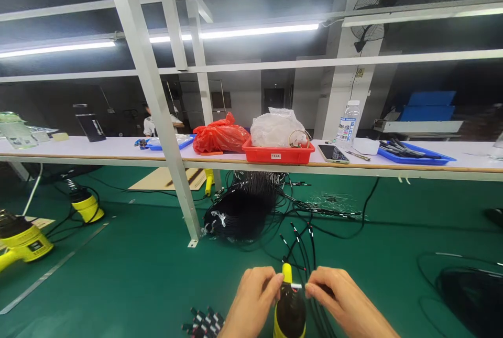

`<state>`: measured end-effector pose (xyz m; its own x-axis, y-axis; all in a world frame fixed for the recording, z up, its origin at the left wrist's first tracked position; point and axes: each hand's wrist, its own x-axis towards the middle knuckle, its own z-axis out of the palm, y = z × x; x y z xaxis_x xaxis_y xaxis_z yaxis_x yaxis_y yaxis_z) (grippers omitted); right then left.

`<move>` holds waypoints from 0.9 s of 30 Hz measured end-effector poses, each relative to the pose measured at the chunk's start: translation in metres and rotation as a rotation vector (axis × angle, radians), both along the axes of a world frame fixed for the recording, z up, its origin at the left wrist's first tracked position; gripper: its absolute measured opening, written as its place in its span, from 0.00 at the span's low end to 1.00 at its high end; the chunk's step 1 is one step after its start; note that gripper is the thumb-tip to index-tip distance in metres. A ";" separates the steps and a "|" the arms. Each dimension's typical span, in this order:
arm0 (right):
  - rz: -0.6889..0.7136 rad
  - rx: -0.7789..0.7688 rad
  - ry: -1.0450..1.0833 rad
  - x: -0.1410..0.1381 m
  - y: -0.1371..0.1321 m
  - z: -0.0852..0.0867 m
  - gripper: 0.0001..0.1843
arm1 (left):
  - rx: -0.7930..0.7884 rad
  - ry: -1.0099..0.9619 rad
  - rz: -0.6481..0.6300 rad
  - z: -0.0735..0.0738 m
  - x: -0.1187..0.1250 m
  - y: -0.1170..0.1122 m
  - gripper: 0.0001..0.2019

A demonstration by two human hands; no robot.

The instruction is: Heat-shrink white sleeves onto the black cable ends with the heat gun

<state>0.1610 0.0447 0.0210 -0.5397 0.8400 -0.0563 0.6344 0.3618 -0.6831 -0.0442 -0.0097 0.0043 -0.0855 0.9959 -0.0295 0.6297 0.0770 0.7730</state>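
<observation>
My left hand [251, 298] and my right hand [338, 296] meet at the bottom centre over a yellow and black tool [290, 306] standing on the green mat. Both pinch the ends of a thin black cable with a white sleeve [295, 286] held just in front of the tool's yellow tip. Several loose black cables [301, 243] run from my hands back to a large black cable bundle [239, 212] under the shelf. A few short black connectors with red marks [204, 321] lie by my left wrist.
A white shelf [118, 149] crosses the view, carrying a red bin [279, 152] with a plastic bag, a red bag [220, 138], a phone [333, 153], a water bottle [348, 122] and blue trays [416, 152]. Yellow tools [23, 241] stand at left. A white frame post [165, 133] slants down mid-left. Another cable coil [471, 285] lies at right.
</observation>
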 end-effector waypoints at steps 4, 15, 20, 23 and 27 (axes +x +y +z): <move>0.015 0.073 -0.015 -0.003 0.004 -0.002 0.15 | -0.007 -0.050 0.018 0.002 0.000 0.001 0.17; -0.003 0.043 -0.002 -0.005 0.004 -0.002 0.19 | 0.009 0.004 0.026 -0.004 0.000 0.000 0.22; -0.011 0.068 0.019 -0.004 0.005 -0.006 0.18 | -0.002 -0.014 0.018 -0.003 0.002 0.000 0.20; -0.020 0.076 0.065 -0.005 0.007 -0.008 0.11 | 0.036 -0.111 -0.015 0.000 0.002 -0.001 0.09; -0.035 0.065 0.059 -0.005 0.008 -0.005 0.11 | 0.055 -0.116 -0.017 0.002 0.002 -0.001 0.07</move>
<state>0.1563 0.0524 0.0159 -0.5103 0.8595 0.0301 0.6068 0.3847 -0.6955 -0.0420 -0.0107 0.0067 -0.0679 0.9976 0.0163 0.5362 0.0227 0.8438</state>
